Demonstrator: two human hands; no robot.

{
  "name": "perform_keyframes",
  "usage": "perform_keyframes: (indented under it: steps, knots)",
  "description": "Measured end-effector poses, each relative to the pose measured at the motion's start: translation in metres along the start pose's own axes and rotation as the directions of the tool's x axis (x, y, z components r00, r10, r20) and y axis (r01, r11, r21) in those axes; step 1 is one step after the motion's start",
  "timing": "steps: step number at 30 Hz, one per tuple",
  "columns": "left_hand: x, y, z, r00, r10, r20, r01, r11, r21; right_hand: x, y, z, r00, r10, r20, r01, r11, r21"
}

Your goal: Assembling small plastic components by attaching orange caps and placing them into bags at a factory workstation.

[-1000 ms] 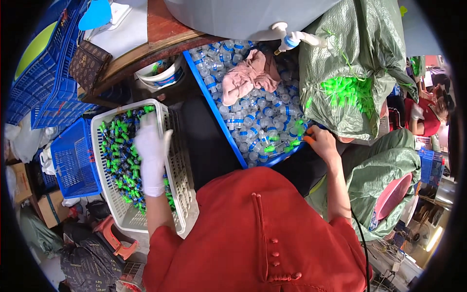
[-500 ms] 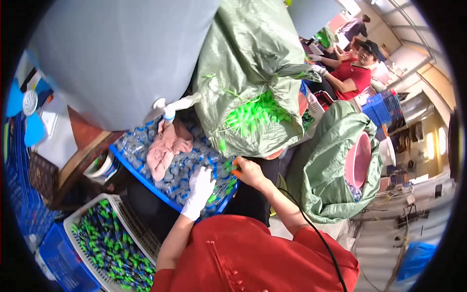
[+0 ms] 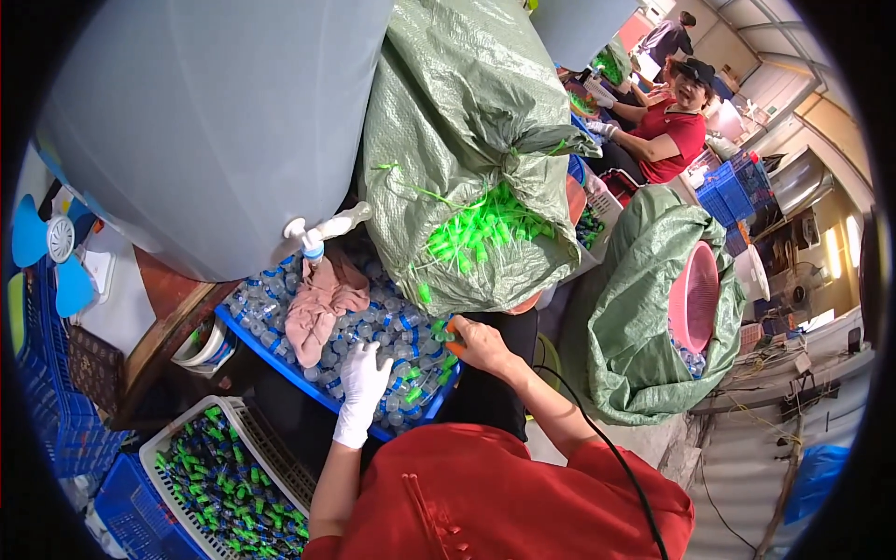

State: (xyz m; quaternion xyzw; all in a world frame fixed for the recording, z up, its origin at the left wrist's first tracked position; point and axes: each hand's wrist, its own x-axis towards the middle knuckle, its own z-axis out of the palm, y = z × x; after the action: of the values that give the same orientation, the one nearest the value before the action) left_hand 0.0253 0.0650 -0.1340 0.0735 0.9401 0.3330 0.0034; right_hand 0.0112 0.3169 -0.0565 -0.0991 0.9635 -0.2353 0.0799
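Note:
In the head view a blue tray (image 3: 266,355) holds many small clear bottles with blue bands (image 3: 397,327). Over them my left hand (image 3: 366,381) wears a white glove; its fingers are slightly bent and apart, with nothing visible between them. My right hand (image 3: 483,343), with orange covers on the thumb and a fingertip, is closed in a pinch at the tray's right edge. A small green cap (image 3: 441,330) shows at its fingertips. Several green-capped bottles (image 3: 415,395) lie near the tray's front right corner. A pink cloth (image 3: 322,308) lies across the bottles.
A green woven sack (image 3: 401,238) spills green caps (image 3: 490,229) behind the tray. A grey tank (image 3: 215,121) with a white tap (image 3: 317,233) stands left. A crate (image 3: 154,448) of green-capped bottles sits front left, another sack (image 3: 616,327) right. A person (image 3: 667,140) works behind.
My left hand has drawn slightly left and its fingers have loosened. My right hand stays near the tray's right edge, still pinching. The view has shifted a little.

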Motion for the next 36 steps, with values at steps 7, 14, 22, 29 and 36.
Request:
perform_keyframes:
  steps: [7,14,22,29,36]
  knots:
    - [-0.022,-0.004,-0.012,0.992,-0.124,0.016,0.119,0.976,0.183,-0.005,-0.012,0.008,0.999,-0.027,0.033,0.027,1.000,-0.004]
    - [-0.046,-0.017,0.011,0.982,-0.151,0.111,0.124,0.968,0.219,0.002,-0.018,0.012,0.993,-0.106,0.059,0.107,0.994,-0.013]
    - [-0.020,-0.018,-0.022,0.980,-0.126,-0.157,0.052,0.912,-0.408,0.005,-0.048,-0.004,0.960,-0.271,-0.064,0.278,0.917,0.285]
    - [0.049,0.024,-0.118,0.928,-0.148,-0.343,-0.124,0.744,-0.656,0.039,-0.079,-0.058,0.983,-0.054,-0.175,0.162,0.704,0.691]
    - [0.062,0.024,-0.135,0.865,-0.183,-0.466,-0.164,0.776,-0.609,0.066,-0.140,-0.113,0.924,-0.127,-0.361,0.342,0.697,0.631]
